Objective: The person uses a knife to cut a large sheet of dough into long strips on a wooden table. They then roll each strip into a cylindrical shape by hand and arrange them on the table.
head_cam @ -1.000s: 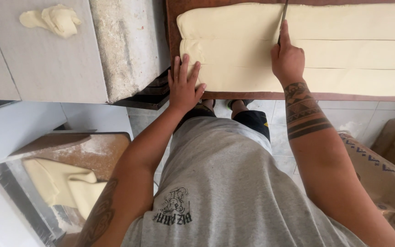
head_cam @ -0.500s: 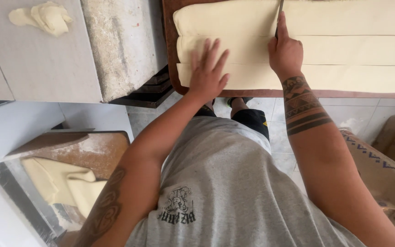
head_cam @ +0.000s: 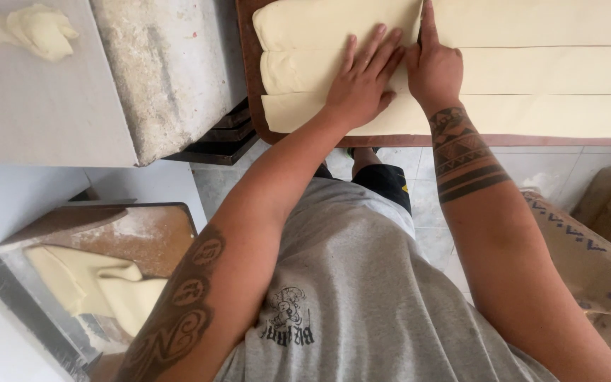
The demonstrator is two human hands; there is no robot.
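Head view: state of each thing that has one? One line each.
Dough sheet: rolled flat on the brown board, scored into long strips.
Left hand: open, palm flat on the dough.
Right hand: index finger extended along a cut line; any tool is hidden.
Dough lump: loose on the grey counter.
Folded dough: lying on a floured lower board.

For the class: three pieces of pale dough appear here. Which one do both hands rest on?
The flat dough sheet on the brown board, under left hand and right hand. The lump and folded dough lie untouched.
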